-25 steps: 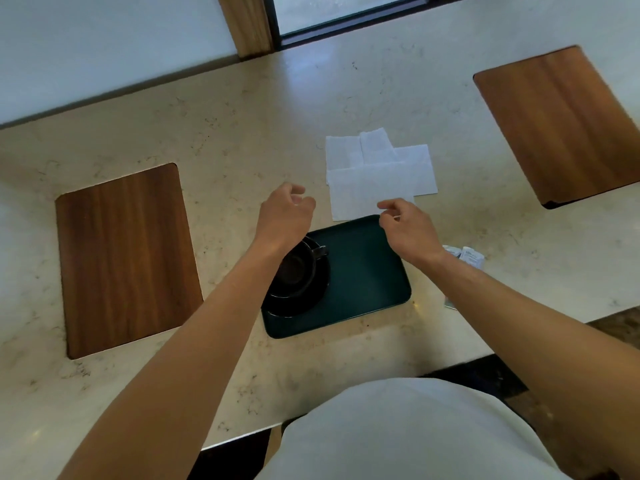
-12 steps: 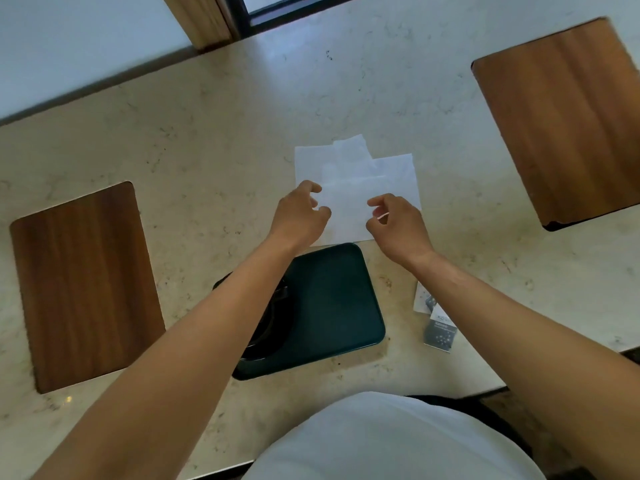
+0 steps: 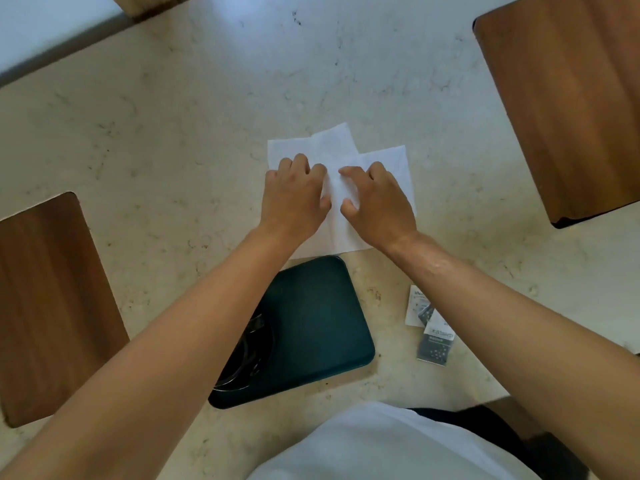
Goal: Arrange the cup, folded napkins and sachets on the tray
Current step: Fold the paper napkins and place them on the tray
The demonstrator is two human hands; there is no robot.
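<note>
pale marble desk [image 3: 173,140], two wooden inlays, both hands' fingers curled, pressing white napkins [image 3: 381,164], green tray [image 3: 318,323] near, sachets [image 3: 429,327] beside

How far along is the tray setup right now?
Done: the cup sits at the left end of the tray, partly hidden by the left forearm. In hand: the left hand and right hand rest on the napkins, which lie spread on the counter beyond the tray. Left: getting the napkins onto the tray, then the sachets, lying on the counter to its right.
</note>
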